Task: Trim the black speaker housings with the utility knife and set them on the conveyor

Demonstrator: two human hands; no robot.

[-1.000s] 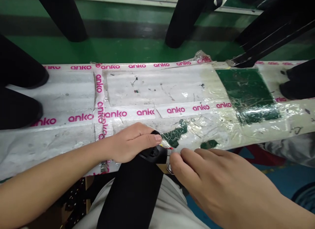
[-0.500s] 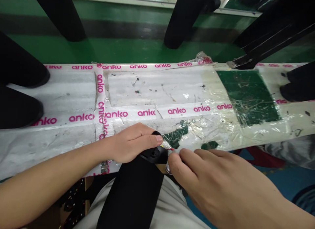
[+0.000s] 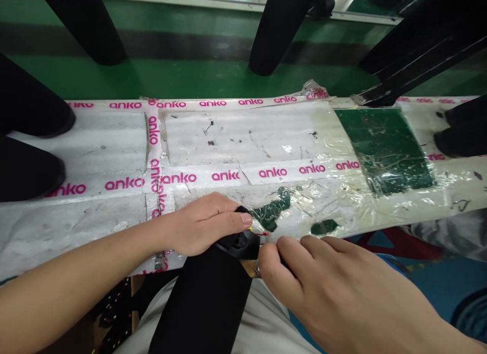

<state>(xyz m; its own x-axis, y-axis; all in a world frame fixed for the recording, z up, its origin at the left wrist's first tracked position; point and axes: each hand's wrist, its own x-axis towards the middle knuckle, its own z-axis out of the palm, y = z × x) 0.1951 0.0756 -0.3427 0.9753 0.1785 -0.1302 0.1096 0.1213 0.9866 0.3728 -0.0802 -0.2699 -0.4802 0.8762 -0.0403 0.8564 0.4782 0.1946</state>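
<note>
A black tube [image 3: 201, 303] rests across my lap, its upper end at the bench edge. A black plastic end piece [image 3: 243, 244] is fitted on that end. Thin wires with a red tip [image 3: 264, 234] stick out beside it, and a bit of yellow shows under my left thumb. My left hand [image 3: 205, 222] is closed on the end piece, thumb on top. Just right of the end piece, my right hand [image 3: 323, 278] is closed with its fingers curled. A small shiny metal edge [image 3: 257, 269] shows at its fingertips; the rest of what it holds is hidden.
The bench [image 3: 236, 136] ahead is covered with white sheet and pink-lettered tape, torn in places. Black tubes lie at the left [image 3: 30, 100] and right [image 3: 464, 126]; others [image 3: 277, 29] stand on the green surface [image 3: 190, 75] behind. A box of dark parts [image 3: 110, 313] sits below left.
My right hand has shifted slightly left and down beside the end piece. The left hand keeps its hold, and the tube stays almost in place.
</note>
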